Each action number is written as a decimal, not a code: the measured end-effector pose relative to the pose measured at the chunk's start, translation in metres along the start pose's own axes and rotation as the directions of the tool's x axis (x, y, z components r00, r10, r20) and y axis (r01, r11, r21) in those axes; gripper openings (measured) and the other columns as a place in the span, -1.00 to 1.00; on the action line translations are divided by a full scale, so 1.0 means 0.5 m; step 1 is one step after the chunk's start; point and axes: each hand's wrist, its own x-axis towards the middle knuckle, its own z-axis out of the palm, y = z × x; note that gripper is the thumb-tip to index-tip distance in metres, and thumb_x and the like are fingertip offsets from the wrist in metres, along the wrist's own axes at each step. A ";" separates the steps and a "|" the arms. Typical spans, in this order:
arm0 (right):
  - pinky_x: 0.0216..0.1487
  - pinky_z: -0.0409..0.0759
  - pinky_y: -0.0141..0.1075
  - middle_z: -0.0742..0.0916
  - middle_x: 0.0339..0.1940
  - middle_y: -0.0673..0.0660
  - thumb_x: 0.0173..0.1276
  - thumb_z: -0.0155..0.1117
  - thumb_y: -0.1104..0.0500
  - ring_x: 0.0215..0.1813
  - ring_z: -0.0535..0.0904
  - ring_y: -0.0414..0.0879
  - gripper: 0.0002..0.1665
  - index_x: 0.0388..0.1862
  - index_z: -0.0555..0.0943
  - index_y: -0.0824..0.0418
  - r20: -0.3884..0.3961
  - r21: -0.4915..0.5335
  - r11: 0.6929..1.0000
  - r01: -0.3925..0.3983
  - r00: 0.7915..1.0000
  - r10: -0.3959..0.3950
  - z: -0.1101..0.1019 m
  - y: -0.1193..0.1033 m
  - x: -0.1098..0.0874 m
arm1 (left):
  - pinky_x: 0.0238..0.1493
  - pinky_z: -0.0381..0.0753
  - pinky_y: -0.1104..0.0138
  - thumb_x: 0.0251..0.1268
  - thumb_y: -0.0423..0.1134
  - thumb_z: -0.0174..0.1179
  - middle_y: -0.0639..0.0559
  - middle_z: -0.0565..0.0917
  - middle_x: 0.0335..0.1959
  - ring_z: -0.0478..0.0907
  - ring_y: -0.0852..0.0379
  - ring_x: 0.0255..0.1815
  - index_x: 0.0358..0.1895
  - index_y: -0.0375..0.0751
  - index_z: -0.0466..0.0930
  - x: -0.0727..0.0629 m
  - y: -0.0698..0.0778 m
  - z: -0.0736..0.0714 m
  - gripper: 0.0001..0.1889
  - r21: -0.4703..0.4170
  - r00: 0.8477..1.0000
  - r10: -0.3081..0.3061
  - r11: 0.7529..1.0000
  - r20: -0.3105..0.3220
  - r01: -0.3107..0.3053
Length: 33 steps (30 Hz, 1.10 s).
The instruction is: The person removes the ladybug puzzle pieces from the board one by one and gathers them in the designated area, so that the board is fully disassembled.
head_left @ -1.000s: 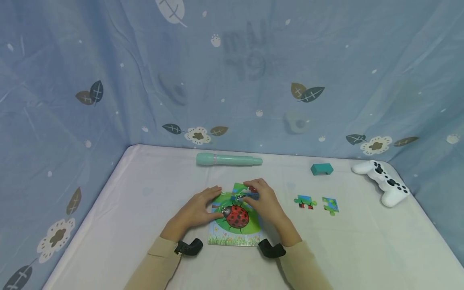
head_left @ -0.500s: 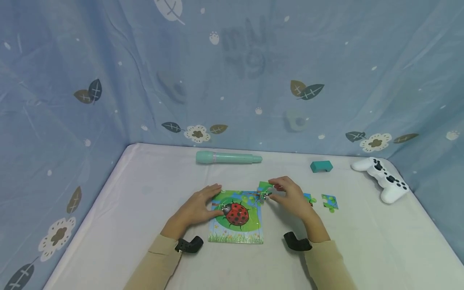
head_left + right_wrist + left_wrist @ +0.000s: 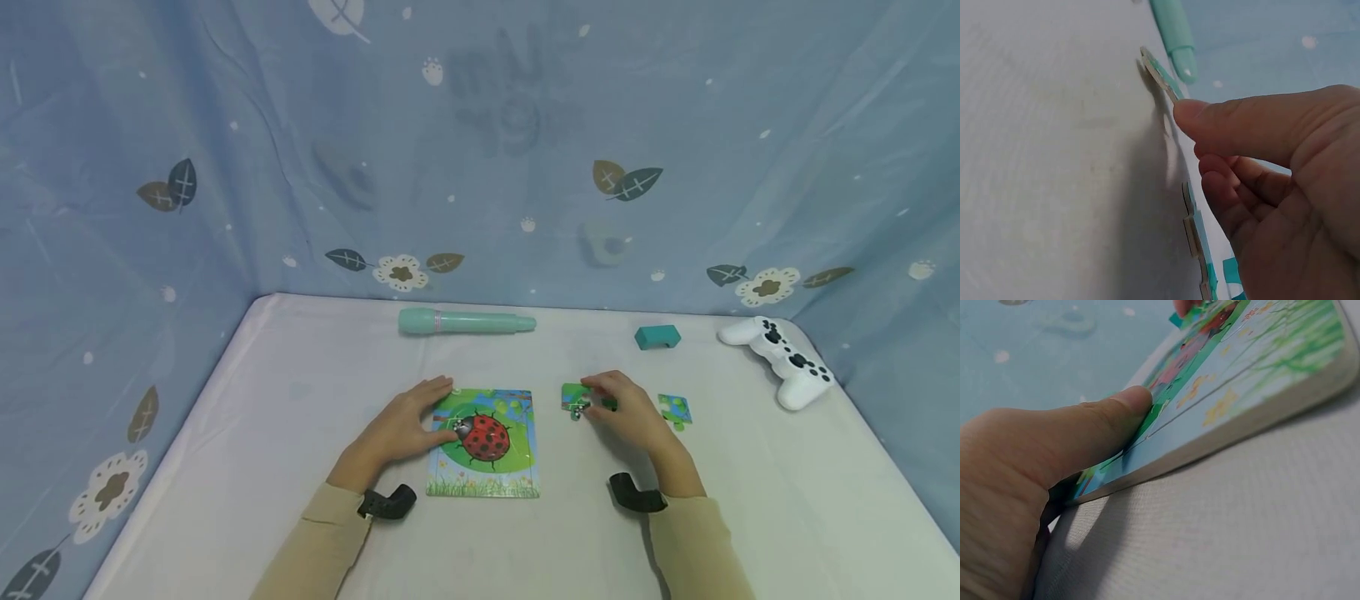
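Observation:
My left hand point(image 3: 396, 423) rests at the left edge of a ladybug jigsaw puzzle point(image 3: 486, 454). Its thumb point(image 3: 1107, 419) lies on the picture surface, and its other fingers reach along the upper left side. To the right of the board, my right hand point(image 3: 626, 408) pinches a green and blue puzzle piece point(image 3: 572, 397) between thumb and fingertips. This piece point(image 3: 1163, 75) tilts close over the white cloth in the right wrist view. Another loose piece point(image 3: 677, 408) lies right of the hand, and that hand hides part of the area between them.
A mint-green microphone-shaped toy point(image 3: 467, 322) lies behind the puzzle. Farther right are a teal block point(image 3: 657, 337) and a white game controller point(image 3: 780, 362). A blue patterned curtain point(image 3: 480, 150) rises behind the white-covered table point(image 3: 322, 350).
My right hand has carried the pinched piece from over the top of the puzzle to the right, down near the loose pieces. The left hand has stayed on the board.

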 end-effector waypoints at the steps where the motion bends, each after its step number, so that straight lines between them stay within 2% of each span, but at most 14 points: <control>1: 0.09 0.55 0.07 0.56 0.08 0.27 0.24 0.31 0.29 0.09 0.53 0.18 -0.51 0.17 0.52 0.32 0.004 -0.011 1.000 -0.001 1.000 0.001 0.001 0.001 -0.001 | 0.43 0.20 0.00 0.02 0.21 0.33 0.00 0.30 0.43 0.19 -0.08 0.46 0.38 -0.11 0.31 0.000 0.000 0.000 -0.14 0.002 1.000 0.000 1.000 0.000 0.000; 12: 0.06 0.53 0.09 0.55 0.07 0.30 0.26 0.28 0.30 0.06 0.51 0.18 -0.52 0.17 0.51 0.36 0.023 -0.098 0.995 0.023 1.000 -0.021 -0.003 0.005 0.003 | 0.43 0.20 0.00 0.04 0.22 0.30 0.00 0.30 0.43 0.19 -0.12 0.45 0.38 -0.13 0.31 0.007 -0.001 -0.003 -0.15 0.021 1.000 0.022 1.000 -0.004 -0.022; 17: 0.13 0.49 0.13 0.53 0.12 0.33 0.27 0.27 0.29 0.16 0.46 0.25 -0.50 0.20 0.49 0.36 0.035 -0.125 0.992 0.025 0.999 -0.020 -0.008 0.003 0.005 | 0.43 0.18 -0.02 0.05 0.19 0.31 -0.03 0.30 0.43 0.16 -0.21 0.45 0.38 -0.16 0.31 0.011 0.001 -0.006 -0.16 0.013 0.999 0.036 0.999 0.001 -0.036; 22: 0.19 0.45 0.17 0.52 0.19 0.32 0.28 0.26 0.30 0.24 0.43 0.27 -0.48 0.23 0.47 0.34 0.028 -0.063 0.998 0.016 0.999 -0.015 -0.010 -0.012 0.002 | 0.44 0.17 0.00 0.06 0.18 0.32 -0.03 0.28 0.43 0.14 -0.21 0.46 0.38 -0.18 0.30 0.010 0.001 -0.005 -0.15 0.008 0.999 0.047 0.999 0.010 -0.047; 26: 0.17 0.49 0.12 0.55 0.20 0.26 0.27 0.28 0.26 0.20 0.48 0.21 -0.47 0.23 0.48 0.31 0.026 0.023 0.999 0.041 0.999 -0.042 -0.002 -0.030 0.000 | 0.43 0.18 -0.03 0.06 0.17 0.32 -0.04 0.29 0.43 0.14 -0.21 0.46 0.38 -0.19 0.30 0.007 0.001 -0.005 -0.16 0.005 0.999 0.049 0.999 0.006 -0.049; 33: 0.20 0.50 0.03 0.59 0.17 0.21 0.26 0.33 0.21 0.18 0.52 0.11 -0.45 0.22 0.48 0.30 0.093 0.152 0.984 0.098 0.989 -0.113 0.028 -0.071 -0.005 | 0.42 0.20 -0.05 0.07 0.15 0.32 -0.06 0.29 0.43 0.16 -0.22 0.45 0.39 -0.20 0.29 0.003 0.000 -0.004 -0.15 0.000 0.998 0.058 0.998 -0.003 -0.058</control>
